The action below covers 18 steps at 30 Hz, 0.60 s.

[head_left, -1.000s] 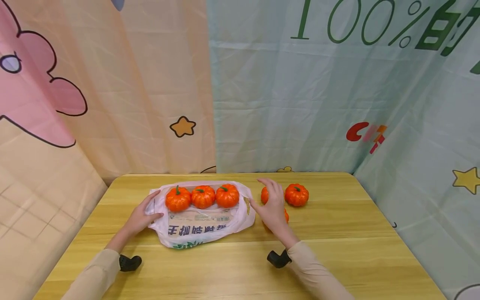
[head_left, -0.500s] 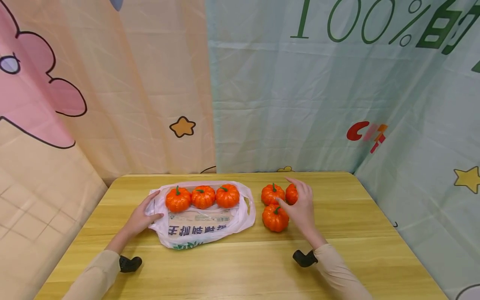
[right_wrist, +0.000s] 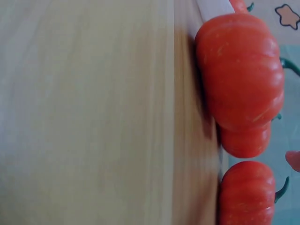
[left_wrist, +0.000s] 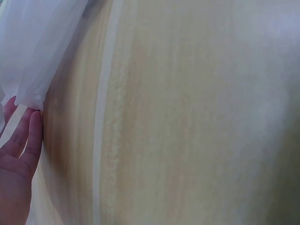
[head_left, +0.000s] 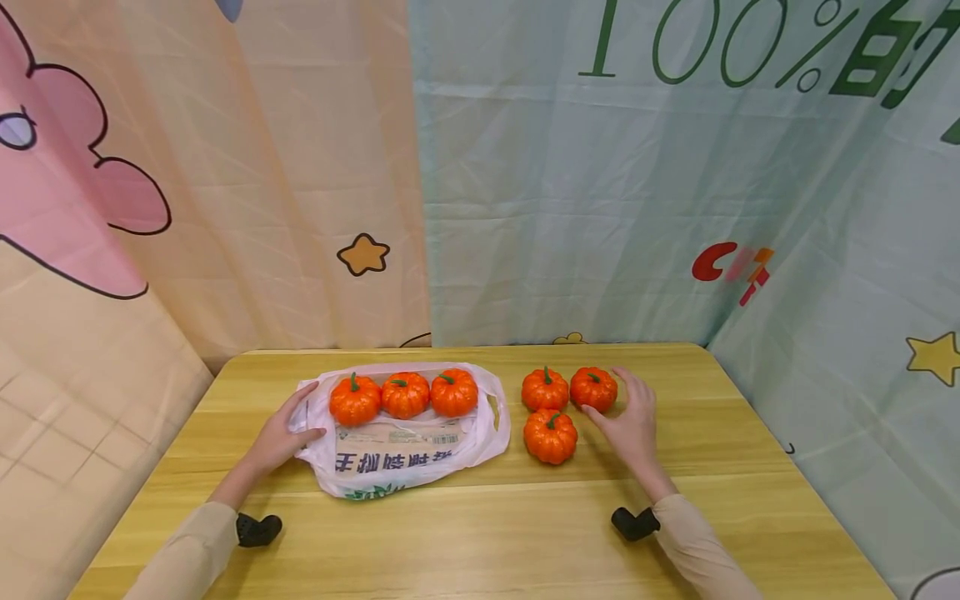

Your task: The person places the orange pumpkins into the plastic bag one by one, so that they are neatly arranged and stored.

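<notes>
Pumpkins [head_left: 551, 440]: only head view shows six, three on bag [head_left: 483, 446], three on worktop [head_left: 465, 533]. Glossy orange, ribbed, green-stemmed. Left hand [head_left: 281, 435] spread at bag; right hand [head_left: 632, 423] spread round rear-right pumpkin [head_left: 593, 388], contact unclear.

pumpkins [head_left: 551, 437]: glossy, smooth | bag [head_left: 480, 443]: thin plastic (crinkled) | table [head_left: 480, 533]: wood-grained

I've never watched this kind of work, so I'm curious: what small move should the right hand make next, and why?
Probably close gently on the rightmost pumpkin: the right hand is spread open beside it without a grip, while the left hand is at the edge of the bag.
</notes>
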{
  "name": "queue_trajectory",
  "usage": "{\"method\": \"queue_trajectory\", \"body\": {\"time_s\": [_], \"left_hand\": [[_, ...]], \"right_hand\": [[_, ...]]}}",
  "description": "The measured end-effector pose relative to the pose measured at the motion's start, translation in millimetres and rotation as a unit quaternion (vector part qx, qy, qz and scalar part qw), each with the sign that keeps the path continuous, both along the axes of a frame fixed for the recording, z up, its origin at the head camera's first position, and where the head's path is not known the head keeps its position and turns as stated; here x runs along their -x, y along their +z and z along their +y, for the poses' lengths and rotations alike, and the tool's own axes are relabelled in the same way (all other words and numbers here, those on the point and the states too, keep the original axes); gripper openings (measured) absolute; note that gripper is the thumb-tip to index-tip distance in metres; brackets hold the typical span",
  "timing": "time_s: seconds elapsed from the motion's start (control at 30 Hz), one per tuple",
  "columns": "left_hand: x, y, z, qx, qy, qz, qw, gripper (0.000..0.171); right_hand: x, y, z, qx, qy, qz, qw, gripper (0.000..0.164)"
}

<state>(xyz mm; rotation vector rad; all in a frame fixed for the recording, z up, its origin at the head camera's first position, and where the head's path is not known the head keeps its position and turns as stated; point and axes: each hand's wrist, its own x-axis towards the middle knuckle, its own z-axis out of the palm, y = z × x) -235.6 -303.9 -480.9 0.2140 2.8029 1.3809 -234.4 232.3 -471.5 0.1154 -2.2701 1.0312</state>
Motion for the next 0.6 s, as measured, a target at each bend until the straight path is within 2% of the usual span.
{"method": "queue_trajectory", "body": {"time_s": [0.17,0.4,0.6], "left_hand": [[-0.4,0.0,-0.1,0.0,0.0,-0.001,1.0,0.081],[-0.5,-1.4,-0.8,0.001,0.001,0.0,1.0,0.082],[0.5,-2.1,-1.4,0.0,0.002,0.001,1.0,0.082]], "right_hand": [[3.9,-6.9,8.6,0.026,-0.015,-0.052,0.998,0.081],[12.6,-16.6,12.7,0.068,-0.023,-0.156,0.985,0.09],[17.7,-18.4,12.9,0.088,-0.013,-0.196,0.977,0.093]]}}
